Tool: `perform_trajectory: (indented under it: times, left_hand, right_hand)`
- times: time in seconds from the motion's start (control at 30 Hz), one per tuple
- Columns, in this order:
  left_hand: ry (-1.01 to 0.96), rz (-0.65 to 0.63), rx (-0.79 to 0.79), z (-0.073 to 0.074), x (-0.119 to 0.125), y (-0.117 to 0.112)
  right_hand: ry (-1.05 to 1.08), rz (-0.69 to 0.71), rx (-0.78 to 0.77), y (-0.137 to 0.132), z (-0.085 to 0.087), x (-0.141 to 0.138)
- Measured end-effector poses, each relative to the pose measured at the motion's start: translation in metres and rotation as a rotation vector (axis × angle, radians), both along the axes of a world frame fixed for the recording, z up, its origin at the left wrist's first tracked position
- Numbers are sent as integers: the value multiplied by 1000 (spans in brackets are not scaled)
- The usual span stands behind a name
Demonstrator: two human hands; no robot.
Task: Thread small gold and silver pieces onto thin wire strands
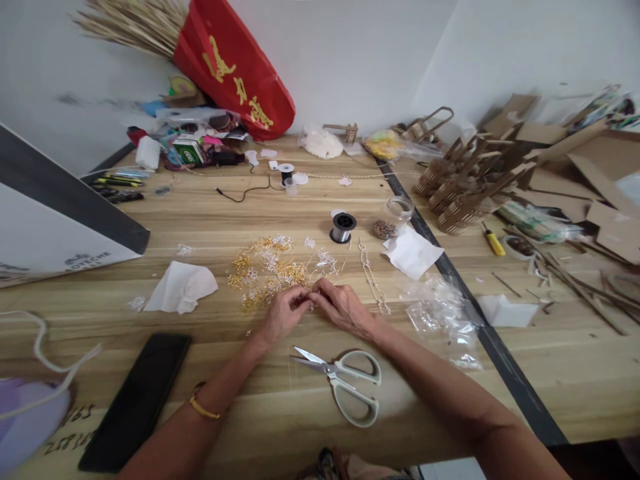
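The left hand [286, 312] and right hand [341, 305] meet at the fingertips over the middle of the counter [210, 217], fingers narrowly drawn in; whatever may be between them is hidden, so I cannot tell if either grips anything. The gold and silver jewelry findings [293, 273] lie just beyond, toward the counter's far edge, spreading mainly leftward, nearer the left hand. A pale chain [371, 280] lies right of the right hand, its long axis running far to near. Scissors [327, 369] rest toward the near edge, blades leftward.
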State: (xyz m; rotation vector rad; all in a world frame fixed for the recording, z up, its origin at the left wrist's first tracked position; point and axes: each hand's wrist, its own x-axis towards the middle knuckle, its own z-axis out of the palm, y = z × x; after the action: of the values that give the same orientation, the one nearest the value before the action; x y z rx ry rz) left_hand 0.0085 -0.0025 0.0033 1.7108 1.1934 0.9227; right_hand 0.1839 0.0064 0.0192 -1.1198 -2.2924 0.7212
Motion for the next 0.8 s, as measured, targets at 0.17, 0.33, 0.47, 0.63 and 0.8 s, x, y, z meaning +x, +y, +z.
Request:
perform_trajectory:
  times: [0.17,0.33,0.47,0.63,0.8]
  left_hand:
    - [-17,-6,-19,-1,1,0]
    - [-79,-6,-75,-2,1,2]
    - [-177,4,-140,1,0,2]
    - [-298,48,-228,3,0,3]
    - [-344,91,-253,4,0,4]
  right_hand:
    - [-119,20,85,1,1,1]
    - [-148,1,119,2,-2,2]
    - [-37,-16,35,3,-5,2]
    - [153,-7,-97,6,-6,1]
    - [234,-9,-172,5,-3,0]
